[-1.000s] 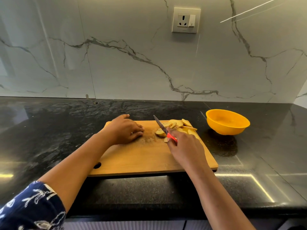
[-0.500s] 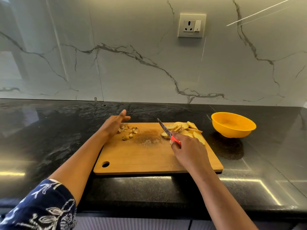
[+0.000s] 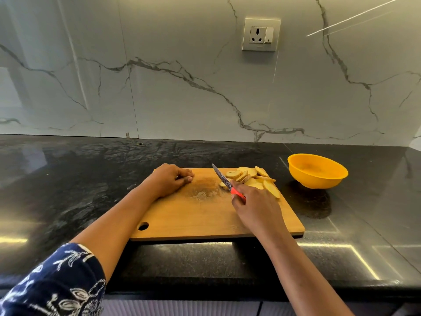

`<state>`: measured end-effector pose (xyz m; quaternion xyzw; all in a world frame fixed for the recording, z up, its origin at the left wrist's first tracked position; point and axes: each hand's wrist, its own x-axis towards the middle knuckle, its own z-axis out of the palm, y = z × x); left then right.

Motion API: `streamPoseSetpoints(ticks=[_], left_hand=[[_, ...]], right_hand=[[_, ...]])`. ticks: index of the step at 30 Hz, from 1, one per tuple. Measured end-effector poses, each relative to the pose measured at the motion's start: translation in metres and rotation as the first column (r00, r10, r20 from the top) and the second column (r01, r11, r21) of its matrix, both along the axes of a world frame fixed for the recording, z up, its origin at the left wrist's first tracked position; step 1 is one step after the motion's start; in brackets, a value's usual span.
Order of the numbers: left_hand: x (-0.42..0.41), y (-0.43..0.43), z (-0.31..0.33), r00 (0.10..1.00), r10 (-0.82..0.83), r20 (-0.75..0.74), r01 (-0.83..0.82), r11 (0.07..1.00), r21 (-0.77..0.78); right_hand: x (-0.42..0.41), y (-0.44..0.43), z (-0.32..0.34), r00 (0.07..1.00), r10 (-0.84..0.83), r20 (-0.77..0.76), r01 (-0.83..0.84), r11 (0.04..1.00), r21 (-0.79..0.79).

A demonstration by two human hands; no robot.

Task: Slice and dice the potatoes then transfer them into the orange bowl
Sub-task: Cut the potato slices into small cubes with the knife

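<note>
Head view. Wall socket point(image 3: 261, 34) on the marble backsplash point(image 3: 159, 87), with a switch beside the pin holes; any marking on it is too small to read. The knife point(image 3: 222, 177) blade has a dark speckled pattern; can't tell if it is print.

Potato slices point(image 3: 250, 176): pale yellow rounds with brownish skin edges, overlapping in a loose pile at the far right corner of the wooden cutting board point(image 3: 200, 215). One slice lies touching the blade at the pile's left edge. A pale starchy smear point(image 3: 202, 192) marks the board's middle.

Right hand point(image 3: 257, 206) grips the knife's red handle, most of which is hidden in the fist. The blade points away and to the left, just beside the pile.

Left hand point(image 3: 169, 180) sits at the board's far left corner, knuckles up, fingers curled down onto the wood. What lies beneath is hidden; can't tell if it holds anything.

Orange bowl point(image 3: 316, 171) stands on the black counter point(image 3: 68, 179) to the right of the board, apart from it; its near inner wall is hidden by the rim. A navy patterned sleeve point(image 3: 57, 283) is cut off at the bottom left. The board's hanging hole shows at the near left corner.
</note>
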<state>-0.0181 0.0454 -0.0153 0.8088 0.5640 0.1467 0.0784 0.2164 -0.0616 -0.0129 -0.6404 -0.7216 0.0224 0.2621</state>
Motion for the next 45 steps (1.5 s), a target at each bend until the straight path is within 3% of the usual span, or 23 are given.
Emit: streamPoseSetpoints(ticks=[3, 5, 8, 11, 15, 19, 21, 24, 26, 29, 34, 37, 42, 45], left_hand=[[-0.003, 0.006, -0.001, 0.997, 0.056, 0.045, -0.058, 0.996, 0.067], [-0.004, 0.004, 0.000, 0.979, 0.079, 0.190, -0.080, 0.997, -0.003], [-0.005, -0.003, 0.006, 0.841, 0.129, 0.525, -0.053, 0.986, -0.156], [-0.006, -0.005, 0.009, 0.765, 0.118, 0.633, -0.083, 0.993, -0.084], [0.001, -0.012, 0.015, 0.818, 0.095, 0.567, -0.157, 0.986, 0.060], [0.022, -0.018, 0.031, 0.960, 0.058, 0.273, -0.137, 0.950, 0.280], [0.042, -0.021, 0.037, 0.989, 0.022, 0.149, -0.053, 0.976, 0.209], [0.077, -0.019, 0.036, 0.992, -0.078, 0.101, 0.086, 0.994, -0.075], [0.093, -0.015, 0.032, 0.993, -0.089, 0.077, 0.100, 0.982, -0.161], [0.104, -0.008, 0.026, 0.994, -0.053, 0.099, 0.069, 0.984, -0.165], [0.097, -0.011, 0.027, 0.966, -0.016, 0.259, 0.072, 0.976, -0.208], [0.079, -0.018, 0.031, 0.977, -0.036, 0.212, 0.072, 0.984, -0.164], [0.050, -0.036, 0.031, 0.980, -0.092, 0.177, 0.134, 0.962, -0.239], [0.040, -0.044, 0.026, 0.989, -0.051, 0.140, 0.065, 0.993, -0.094]], right_hand=[[0.001, 0.000, -0.001, 1.000, -0.012, 0.009, 0.012, 1.000, -0.002], [0.002, 0.000, -0.001, 1.000, -0.017, 0.008, 0.017, 1.000, 0.001], [0.006, 0.000, 0.000, 0.999, -0.021, -0.035, 0.022, 1.000, 0.005], [0.014, -0.002, 0.005, 0.995, -0.049, -0.086, 0.050, 0.999, 0.015], [0.026, -0.001, 0.007, 0.977, -0.074, -0.199, 0.082, 0.996, 0.035], [0.027, 0.000, 0.005, 0.959, -0.096, -0.267, 0.111, 0.993, 0.042], [0.027, 0.000, 0.006, 0.954, -0.105, -0.281, 0.122, 0.992, 0.045], [0.027, 0.000, 0.006, 0.951, -0.110, -0.289, 0.128, 0.991, 0.042], [0.026, 0.000, 0.007, 0.953, -0.109, -0.284, 0.126, 0.991, 0.040], [0.026, 0.000, 0.006, 0.959, -0.105, -0.265, 0.120, 0.992, 0.043], [0.025, -0.002, 0.008, 0.969, -0.079, -0.233, 0.097, 0.993, 0.068], [0.024, -0.005, 0.009, 0.975, -0.064, -0.211, 0.080, 0.995, 0.066], [0.008, -0.009, 0.009, 0.992, -0.001, -0.127, -0.001, 1.000, -0.017], [-0.006, -0.013, 0.008, 0.998, 0.049, -0.037, -0.053, 0.995, -0.090]])
